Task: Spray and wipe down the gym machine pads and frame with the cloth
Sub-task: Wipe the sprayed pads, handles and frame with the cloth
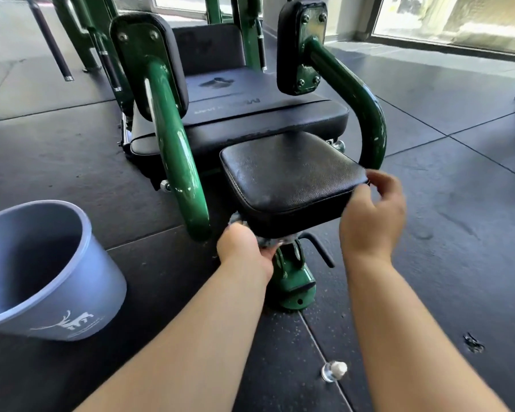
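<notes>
Your left hand (244,251) is curled round the cloth (269,241), bunching it against the underside of the small pad (289,173) at its near edge. Most of the cloth is hidden there. Your right hand (372,215) has its fingers curved over that pad's right corner with the thumb on the side, and looks to be steadying it, though blur makes the grip hard to read. Main risk is that the cloth snags on the green seat post (293,275) or the black lever (321,248), both just right of your left hand and under the pad. A blind swipe there could catch fabric or scrape your knuckles on the hardware. If the right hand's hold is loose, the pad may shift under the pressure and the wipe will skip. There are dull smears on the pad top near your left hand, easy to miss if you work only on the underside. The green frame tube (176,150) stands just left of and beyond your left hand, so a leftward sweep is crowded. A small clear bottle (334,371) lies on the floor (428,263) beside your right forearm, toward you, and an elbow could roll it. I cannot tell if it is the sprayer. The bucket (42,263) sits well left of your left hand. The big seat pad (250,120) and the two upright pads (161,55) lie beyond both hands, and you must reach over the small pad to get to them.
</notes>
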A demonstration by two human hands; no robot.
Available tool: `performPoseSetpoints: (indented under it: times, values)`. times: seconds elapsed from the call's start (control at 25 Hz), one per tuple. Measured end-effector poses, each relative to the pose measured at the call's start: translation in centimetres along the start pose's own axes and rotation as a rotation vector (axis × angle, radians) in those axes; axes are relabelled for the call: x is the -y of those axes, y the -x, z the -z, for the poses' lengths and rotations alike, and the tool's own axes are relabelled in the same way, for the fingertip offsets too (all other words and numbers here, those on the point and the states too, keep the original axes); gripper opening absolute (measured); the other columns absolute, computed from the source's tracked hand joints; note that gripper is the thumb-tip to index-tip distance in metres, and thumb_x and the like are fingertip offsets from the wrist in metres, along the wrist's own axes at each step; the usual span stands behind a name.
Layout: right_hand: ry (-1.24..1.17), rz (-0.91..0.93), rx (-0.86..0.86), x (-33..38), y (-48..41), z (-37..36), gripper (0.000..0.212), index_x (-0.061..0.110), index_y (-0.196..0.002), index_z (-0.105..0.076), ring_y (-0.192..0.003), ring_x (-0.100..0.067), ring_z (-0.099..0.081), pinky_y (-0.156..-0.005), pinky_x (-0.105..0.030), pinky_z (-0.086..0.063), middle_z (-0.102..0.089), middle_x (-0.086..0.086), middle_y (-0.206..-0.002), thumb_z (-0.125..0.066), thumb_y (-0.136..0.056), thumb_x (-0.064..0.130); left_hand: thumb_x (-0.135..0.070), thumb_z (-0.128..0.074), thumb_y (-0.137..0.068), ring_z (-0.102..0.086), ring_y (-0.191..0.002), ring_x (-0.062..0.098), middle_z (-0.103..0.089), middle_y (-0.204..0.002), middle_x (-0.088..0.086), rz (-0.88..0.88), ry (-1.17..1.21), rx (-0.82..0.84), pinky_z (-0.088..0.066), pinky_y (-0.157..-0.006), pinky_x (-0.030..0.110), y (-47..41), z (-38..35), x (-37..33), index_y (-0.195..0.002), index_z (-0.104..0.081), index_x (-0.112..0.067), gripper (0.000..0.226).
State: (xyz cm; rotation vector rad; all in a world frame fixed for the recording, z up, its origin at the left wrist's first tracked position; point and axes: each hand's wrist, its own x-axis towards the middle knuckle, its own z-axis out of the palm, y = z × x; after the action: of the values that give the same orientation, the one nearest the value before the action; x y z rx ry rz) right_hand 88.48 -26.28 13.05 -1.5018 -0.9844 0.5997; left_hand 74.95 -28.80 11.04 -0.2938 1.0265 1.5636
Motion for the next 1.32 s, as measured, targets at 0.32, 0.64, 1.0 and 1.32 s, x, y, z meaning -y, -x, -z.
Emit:
performPoseSetpoints:
  times: [0.32, 0.64, 1.0, 1.32]
  values:
    - [0.318, 0.284, 0.215, 0.3, -3.3, -3.4, 0.037, 0.025, -0.121, -0.06, -0.142, -0.014, -0.025, -0.119, -0.033, 0.004, -0.053, 0.006, -0.136, -0.04, -0.091, 0.015, -0.036, -0.03, -0.1, -0.063, -0.088, 0.024, -0.069, -0.092, 0.006, -0.098, 0.009, 0.288, -0.051, -0.071, 0.029, -4.4, -2.4, -2.4, -0.093, -0.062, -0.019, 0.037]
    - [-0.057, 0.162, 0.147, -0.5, -2.8, -2.6, 0.031, 0.025, -0.125, -0.051, -0.136, -0.02, -0.035, -0.118, -0.047, -0.015, -0.052, 0.0, -0.135, -0.035, -0.098, 0.028, -0.019, -0.04, -0.097, -0.065, -0.07, 0.016, -0.067, -0.072, 0.002, -0.04, -0.073, 0.229, -0.051, -0.077, 0.027, -2.9, 1.0, -0.5, -0.079, -0.062, -0.013, 0.029]
    - [-0.511, -1.182, 0.61, -7.0, 3.3, 0.2, 0.042, 0.01, -0.1, -0.059, -0.084, -0.028, -0.064, -0.084, -0.038, -0.046, -0.067, -0.017, -0.102, -0.04, -0.091, 0.047, -0.02, -0.036, -0.096, -0.06, -0.073, 0.021, -0.071, -0.075, 0.009, 0.086, -0.324, 0.185, -0.052, -0.048, 0.02, 1.1, 3.1, 2.6, -0.089, -0.063, -0.005, 0.032]
    - [-0.879, -0.885, 0.382, -6.4, -0.2, 2.0, 0.021, 0.008, -0.101, -0.058, -0.08, -0.03, -0.064, -0.074, -0.041, -0.056, -0.064, -0.016, -0.098, -0.045, -0.095, 0.023, -0.016, -0.04, -0.093, -0.05, -0.074, 0.008, -0.067, -0.087, -0.005, -0.186, -0.844, 0.181, -0.035, -0.063, 0.025, 2.0, 3.9, 2.9, -0.088, -0.07, -0.021, 0.031]
